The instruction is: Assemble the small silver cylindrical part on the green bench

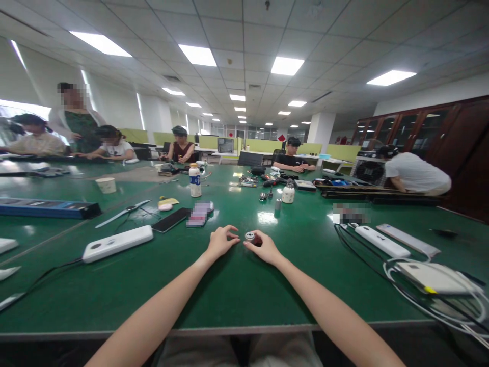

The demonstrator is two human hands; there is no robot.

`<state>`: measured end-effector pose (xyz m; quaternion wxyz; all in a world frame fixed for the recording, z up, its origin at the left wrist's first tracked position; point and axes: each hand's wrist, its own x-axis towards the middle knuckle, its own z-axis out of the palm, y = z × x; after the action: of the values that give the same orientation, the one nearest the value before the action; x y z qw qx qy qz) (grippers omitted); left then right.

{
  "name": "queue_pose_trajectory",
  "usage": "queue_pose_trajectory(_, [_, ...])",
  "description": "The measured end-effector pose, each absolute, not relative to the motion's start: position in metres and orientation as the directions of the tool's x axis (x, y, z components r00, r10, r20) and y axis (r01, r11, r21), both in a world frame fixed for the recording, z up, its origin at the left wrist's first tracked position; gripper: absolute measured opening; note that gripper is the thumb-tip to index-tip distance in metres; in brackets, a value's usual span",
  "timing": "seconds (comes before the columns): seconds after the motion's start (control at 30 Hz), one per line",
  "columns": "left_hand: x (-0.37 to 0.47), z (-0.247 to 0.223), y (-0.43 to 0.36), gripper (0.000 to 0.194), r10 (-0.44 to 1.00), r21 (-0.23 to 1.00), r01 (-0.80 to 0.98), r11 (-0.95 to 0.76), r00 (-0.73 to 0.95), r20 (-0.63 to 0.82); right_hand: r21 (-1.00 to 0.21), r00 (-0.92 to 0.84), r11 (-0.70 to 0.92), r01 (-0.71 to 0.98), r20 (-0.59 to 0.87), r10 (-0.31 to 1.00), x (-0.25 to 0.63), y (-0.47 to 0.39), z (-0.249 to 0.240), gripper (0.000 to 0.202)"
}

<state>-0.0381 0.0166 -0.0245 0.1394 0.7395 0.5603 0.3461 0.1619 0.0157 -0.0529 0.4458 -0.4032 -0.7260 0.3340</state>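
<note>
At frame centre, a right hand [265,247] grips a round metal piece [250,236] at the green worktop [244,300], the left hand [220,242] half-open and empty alongside, work seemingly unfinished, a metal cylinder [278,204] standing untouched right of centre.

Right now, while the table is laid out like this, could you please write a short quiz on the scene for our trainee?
1. Which hand holds the small round metal piece?
2. True or false: the paper cup stands farther right in the picture than the bottle with the blue label.
3. What colour is the tabletop? A white, B green, C brown.

Key: 1. The right hand. 2. False; it stands farther left. 3. B.
</note>
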Motion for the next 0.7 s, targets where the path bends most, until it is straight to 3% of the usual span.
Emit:
queue_pose_trajectory(0.23, [-0.014,-0.010,0.007,0.022,0.788,0.645,0.550,-0.531,0.040,0.615,-0.849,-0.292,0.456,0.266,0.380,0.878,0.162,0.016,-0.054,0.035])
queue_pose_trajectory(0.7, [0.000,-0.006,-0.002,0.029,0.801,0.689,0.453,-0.565,0.102,0.589,-0.847,-0.278,0.436,0.304,0.359,0.891,0.162,0.016,-0.053,0.035])
